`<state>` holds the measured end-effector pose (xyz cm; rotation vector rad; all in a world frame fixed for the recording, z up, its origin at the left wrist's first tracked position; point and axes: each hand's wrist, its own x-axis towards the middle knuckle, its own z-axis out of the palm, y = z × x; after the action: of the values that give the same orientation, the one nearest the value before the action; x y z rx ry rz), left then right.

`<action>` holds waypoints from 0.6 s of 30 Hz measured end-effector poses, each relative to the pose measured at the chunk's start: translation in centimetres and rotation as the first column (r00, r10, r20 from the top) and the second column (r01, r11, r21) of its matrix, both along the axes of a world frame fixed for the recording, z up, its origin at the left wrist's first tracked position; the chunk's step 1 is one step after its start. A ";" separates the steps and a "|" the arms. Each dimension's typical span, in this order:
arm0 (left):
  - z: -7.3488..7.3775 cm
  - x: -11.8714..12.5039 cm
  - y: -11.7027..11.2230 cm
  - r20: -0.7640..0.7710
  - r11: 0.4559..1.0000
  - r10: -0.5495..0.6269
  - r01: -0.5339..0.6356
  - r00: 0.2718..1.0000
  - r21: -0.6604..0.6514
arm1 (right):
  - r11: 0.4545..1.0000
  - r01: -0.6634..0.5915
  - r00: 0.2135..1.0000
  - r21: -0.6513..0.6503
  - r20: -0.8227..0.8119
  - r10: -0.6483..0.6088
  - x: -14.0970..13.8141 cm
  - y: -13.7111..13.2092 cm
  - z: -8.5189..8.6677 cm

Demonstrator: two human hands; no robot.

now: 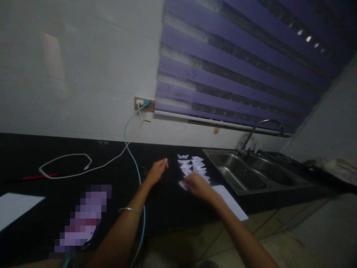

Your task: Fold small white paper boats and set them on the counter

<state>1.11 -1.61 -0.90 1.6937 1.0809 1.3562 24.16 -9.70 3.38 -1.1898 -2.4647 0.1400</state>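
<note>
- While two columns of paper boats (183,157) stand on the dark worktop (164,217), a double sink (242,175) lies at 3 o'clock from them, with a curved tap (251,130) at 2.
- At 4 o'clock from the boats, a white sheet (232,203) lies on the worktop just beside the sink, partly under the right forearm.
- Toward 11 o'clock is a wall socket (144,104) with two plugs; a striped purple blind (237,67) hangs at 1 o'clock.
- Far off at 9 o'clock, a white cable (64,156) loops over a red stick-like thing (40,176); another sheet (18,208) lies between 8 and 9.
- A teal cable (136,167) runs down from the socket and crosses beneath the left forearm, in that arm's way.
- The left hand (158,172) is at 9 o'clock from the boats, apart from them, fingers close together and pointing to 1 o'clock; whether it pinches anything cannot be told.
- The right hand (198,186) is at 6 o'clock, over the near end of the columns, reaching toward 11, beside the nearest left-column boat; its grip cannot be told.
- That hand hides its own fingertips and some boats, so their number is unclear.
- At 8 o'clock, a purple patch (86,217) is pixelated beyond recognition; the left sheet and both forearms are cut off by the frame.
</note>
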 end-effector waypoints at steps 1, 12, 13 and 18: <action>0.0 0.0 0.0 -0.012 1.000 0.000 0.000 1.000 -0.006 | 1.000 0.005 1.000 -0.022 0.014 -0.005 0.5 0.1 0.1; 0.4 0.0 -0.3 -0.042 0.998 -0.063 0.062 0.997 -0.026 | 0.995 0.104 0.990 0.004 0.095 -0.104 0.9 1.1 -0.7; 0.4 0.0 -0.4 -0.043 0.997 -0.074 0.073 0.996 -0.026 | 0.995 0.101 0.991 0.001 0.089 -0.100 0.9 1.2 -0.8; 0.5 -0.1 -0.4 -0.062 0.997 -0.077 0.076 0.995 -0.024 | 0.999 0.050 0.991 -0.008 0.124 -0.049 1.0 1.5 -0.4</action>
<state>1.02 -2.03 -0.44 1.7543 1.0507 1.2471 25.17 -8.22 2.98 -1.2998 -2.5408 0.0684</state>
